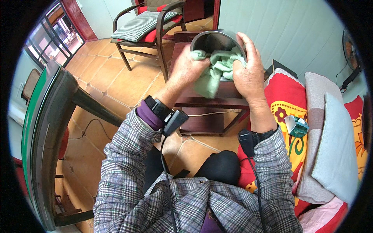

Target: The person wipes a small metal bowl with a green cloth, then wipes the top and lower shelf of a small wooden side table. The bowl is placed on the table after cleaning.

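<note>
Out in front of me, above a dark red wooden side table (186,102), a round metal container (217,36) is tilted with its open mouth towards me. My right hand (250,67) holds its right side, fingers on the outside and the thumb at the rim over a light green cloth (223,62). My left hand (192,64) grips a bunched part of the same cloth at the left of the mouth. Part of the cloth lies inside the container, and a loose end hangs below it. The inside is dark, and its bottom cannot be made out.
A wooden armchair (160,43) with a checked cushion (142,26) stands beyond the side table. To my left is a glass-topped table (49,131). Folded cushions (335,145) and a crumpled green-and-white packet (297,126) lie on a patterned red and yellow cover at my right. Cables hang from both wrists.
</note>
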### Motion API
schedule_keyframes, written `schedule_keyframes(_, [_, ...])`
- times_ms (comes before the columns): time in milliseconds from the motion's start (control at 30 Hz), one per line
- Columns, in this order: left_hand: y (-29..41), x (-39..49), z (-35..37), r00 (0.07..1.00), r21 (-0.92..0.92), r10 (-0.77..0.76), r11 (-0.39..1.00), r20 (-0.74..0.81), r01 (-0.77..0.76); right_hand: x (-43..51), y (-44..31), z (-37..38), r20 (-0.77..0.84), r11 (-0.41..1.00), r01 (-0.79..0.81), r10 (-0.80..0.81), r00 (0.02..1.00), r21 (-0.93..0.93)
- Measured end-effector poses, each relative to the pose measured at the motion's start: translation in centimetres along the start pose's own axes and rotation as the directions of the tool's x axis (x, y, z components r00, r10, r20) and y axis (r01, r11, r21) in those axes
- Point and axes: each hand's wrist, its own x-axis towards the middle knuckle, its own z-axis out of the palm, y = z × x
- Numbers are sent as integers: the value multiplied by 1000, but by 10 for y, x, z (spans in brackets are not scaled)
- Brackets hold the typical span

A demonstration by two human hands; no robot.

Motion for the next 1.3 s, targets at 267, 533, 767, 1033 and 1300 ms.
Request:
schedule_keyframes(267, [1, 15, 0, 967, 221, 167, 968, -192, -123, -6, 1, 8, 23, 992, 105, -103, 994, -74])
schedule_keyframes(533, [28, 30, -15, 857, 706, 488, 666, -166, -243, -3, 0, 3, 105, 991, 62, -50, 993, -116])
schedule_keyframes(767, [-23, 17, 13, 982, 177, 93, 982, -162, -64, -12, 6, 11, 21, 989, 108, -106, 994, -104])
schedule_keyframes(1033, [17, 30, -10, 853, 640, 487, 719, -188, -270, -3, 8, 6, 95, 993, 100, -95, 991, -56])
schedule_keyframes(1300, [2, 25, 0, 893, 400, 293, 905, -341, -144, -2, 0, 9, 14, 994, 105, -105, 994, -8])
